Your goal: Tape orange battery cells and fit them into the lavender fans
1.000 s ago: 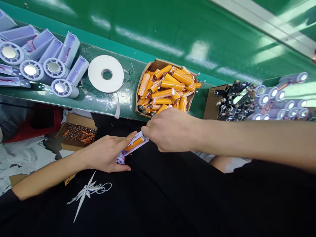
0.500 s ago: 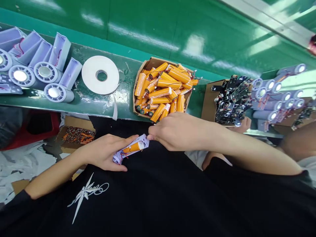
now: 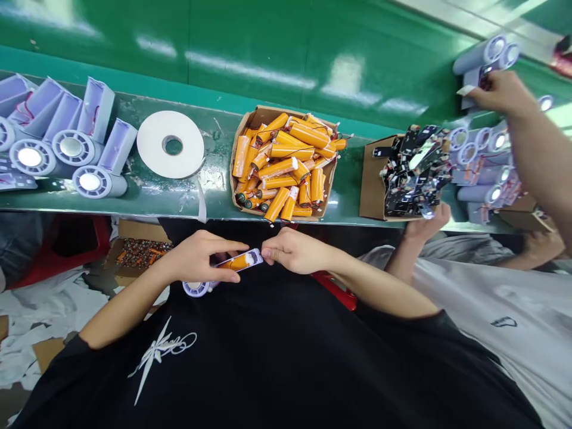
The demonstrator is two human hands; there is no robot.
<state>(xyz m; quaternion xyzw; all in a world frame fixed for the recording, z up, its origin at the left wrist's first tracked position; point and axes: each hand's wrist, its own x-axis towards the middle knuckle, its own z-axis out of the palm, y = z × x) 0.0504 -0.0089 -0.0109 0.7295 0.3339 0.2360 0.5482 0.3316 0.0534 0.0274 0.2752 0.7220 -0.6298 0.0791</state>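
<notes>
Low in front of my black shirt, my left hand (image 3: 203, 259) grips a light purple fan housing (image 3: 195, 289), its thumb and fingers on either side of the handle. The round head shows below the palm. In the open handle lies an orange battery cell (image 3: 239, 262) with a white patch at its outer end. At that end my right hand (image 3: 297, 250) is closed, thumb and forefinger pinched on the handle's tip. Whether a small part is also between these fingertips is hidden. Above the hands, a cardboard box (image 3: 235, 173) holds several orange battery cells with wires.
A white tape roll (image 3: 152, 146) lies on the green bench (image 3: 218, 202), left of the box. Several purple fan housings (image 3: 96, 182) stand farther left. Rightward are a box of black parts (image 3: 373, 185) and more housings (image 3: 480, 193). A co-worker's hand (image 3: 504, 92) holds housings.
The fan housing has turned, and its round head now shows under my left hand. My right hand stays at its tip, arm lower. A co-worker's arm has come in at upper right.
</notes>
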